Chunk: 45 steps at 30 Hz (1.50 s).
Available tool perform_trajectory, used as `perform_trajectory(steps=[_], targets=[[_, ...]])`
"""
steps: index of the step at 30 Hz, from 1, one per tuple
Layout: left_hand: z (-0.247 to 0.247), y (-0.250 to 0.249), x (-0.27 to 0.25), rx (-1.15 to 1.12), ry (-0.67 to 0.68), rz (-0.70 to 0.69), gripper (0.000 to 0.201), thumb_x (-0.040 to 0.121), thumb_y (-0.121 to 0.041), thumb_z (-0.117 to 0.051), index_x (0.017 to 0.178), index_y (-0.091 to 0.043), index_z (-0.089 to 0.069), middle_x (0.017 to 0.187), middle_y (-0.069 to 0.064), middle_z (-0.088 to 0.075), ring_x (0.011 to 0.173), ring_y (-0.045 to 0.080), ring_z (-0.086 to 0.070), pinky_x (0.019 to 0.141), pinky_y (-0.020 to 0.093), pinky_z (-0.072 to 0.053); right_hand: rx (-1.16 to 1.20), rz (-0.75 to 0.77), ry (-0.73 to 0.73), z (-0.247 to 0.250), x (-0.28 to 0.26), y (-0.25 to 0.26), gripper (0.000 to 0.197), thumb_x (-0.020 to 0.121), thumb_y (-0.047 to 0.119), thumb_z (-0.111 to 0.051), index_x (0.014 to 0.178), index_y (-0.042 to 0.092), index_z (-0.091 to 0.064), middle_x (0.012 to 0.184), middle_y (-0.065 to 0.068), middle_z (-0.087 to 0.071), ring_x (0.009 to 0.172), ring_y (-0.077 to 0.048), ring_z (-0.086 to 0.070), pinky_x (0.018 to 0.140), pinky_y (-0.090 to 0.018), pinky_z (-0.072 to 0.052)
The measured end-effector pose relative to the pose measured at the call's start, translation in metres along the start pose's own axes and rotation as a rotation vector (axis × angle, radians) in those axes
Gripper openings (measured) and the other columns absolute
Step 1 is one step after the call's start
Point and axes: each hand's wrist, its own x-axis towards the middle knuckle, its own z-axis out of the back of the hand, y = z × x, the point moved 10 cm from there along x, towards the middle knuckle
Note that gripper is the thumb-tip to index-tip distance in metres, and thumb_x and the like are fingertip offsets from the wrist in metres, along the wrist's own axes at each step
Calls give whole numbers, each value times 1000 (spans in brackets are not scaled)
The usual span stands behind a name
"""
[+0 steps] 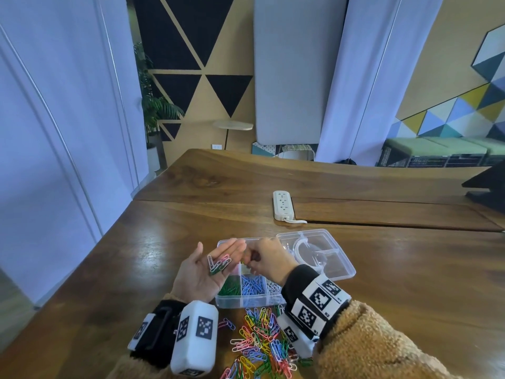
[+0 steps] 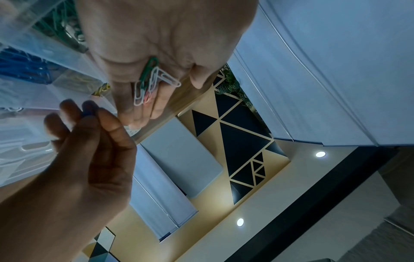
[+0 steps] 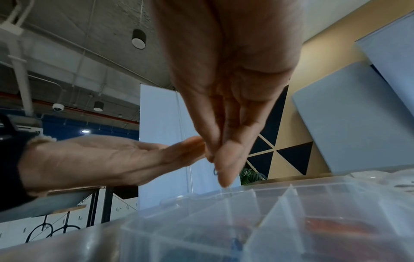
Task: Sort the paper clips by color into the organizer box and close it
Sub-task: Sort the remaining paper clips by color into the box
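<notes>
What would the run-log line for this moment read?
left hand: palm up, carrying clips | right hand: pinching blue clip over organizer box | lid: open

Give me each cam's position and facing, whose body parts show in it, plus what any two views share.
Head: on the head, looking forward-down at the table; both hands, sleeves.
Left wrist: under the upturned left hand, looking along its palm, ceiling beyond; right hand too.
Right wrist: low over the organizer box, looking along the right hand's fingers; left hand behind.
Shared: head and left wrist both show the clips on the left palm.
</notes>
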Motion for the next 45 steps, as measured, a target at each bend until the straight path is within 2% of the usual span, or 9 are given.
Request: perform_trajectory(steps=[9, 14, 24, 28, 31, 33, 38, 41, 45], targets=[[-15, 7, -3, 3, 35, 5, 84, 97, -53, -22, 99, 20, -65, 115, 34, -61, 91, 42, -68, 70, 47, -59, -25, 159, -202, 36, -7, 21, 13, 88, 5, -55, 85, 13, -65, 84, 0, -68, 77, -13, -63, 78, -29, -54], [-33, 21, -7, 178, 76, 18, 74, 98, -56, -15, 106, 5, -57, 96, 23, -66, 86, 29, -67, 72, 38, -58, -178, 326, 0, 6, -9, 49, 24, 86, 11, -59, 109, 15, -62, 108, -4, -54, 93, -13, -50, 76, -25, -43], [-26, 30, -3, 182, 83, 94, 79, 93, -55, -26, 120, 15, -48, 112, 28, -58, 106, 35, -57, 91, 47, -51, -233, 363, -55, 14, -7, 42, 11, 85, 5, -55, 93, 6, -62, 93, -9, -56, 92, -22, -50, 78, -40, -45], [-32, 33, -7, 167, 122, 118, 74, 97, -49, -25, 111, 14, -63, 113, 31, -61, 103, 35, -63, 91, 47, -51, -221, 365, -60, 17, -7, 37, 11, 88, 10, -55, 93, 6, -63, 94, -8, -56, 93, -20, -49, 80, -38, -44], [-32, 34, -8, 173, 87, 112, 69, 99, -46, -22, 127, 11, -49, 128, 32, -51, 118, 37, -52, 88, 46, -53, -173, 401, -103, 24, -12, 41, 12, 89, 10, -54, 94, 8, -65, 92, -6, -56, 88, -13, -47, 77, -31, -42], [-34, 33, -9, 185, 72, 91, 65, 99, -46, -23, 125, 8, -48, 119, 30, -56, 109, 35, -56, 85, 43, -54, -160, 440, -73, 21, -16, 46, 10, 88, 11, -57, 93, 8, -65, 91, -5, -55, 86, -12, -45, 74, -30, -41], [-34, 32, -12, 106, 41, 91, 72, 97, -48, -31, 77, 10, -68, 76, 21, -68, 70, 27, -68, 72, 36, -57, -268, 476, 15, 2, -20, 52, 13, 84, 11, -61, 96, 7, -65, 97, -7, -56, 95, -18, -46, 75, -35, -45], [-28, 29, -10, 100, -2, 91, 68, 97, -49, -33, 103, 13, -60, 92, 24, -66, 94, 29, -63, 91, 38, -49, -245, 568, -35, 0, -23, 61, 8, 81, 7, -64, 90, 5, -65, 91, -8, -58, 90, -21, -49, 68, -39, -49], [-21, 21, -9, 188, -11, 33, 56, 90, -50, -37, 95, 0, -61, 86, 18, -68, 76, 25, -69, 69, 33, -58, -218, 615, -110, -1, -21, 68, 5, 82, 12, -66, 85, 9, -65, 81, -3, -60, 79, -15, -49, 62, -38, -51]])
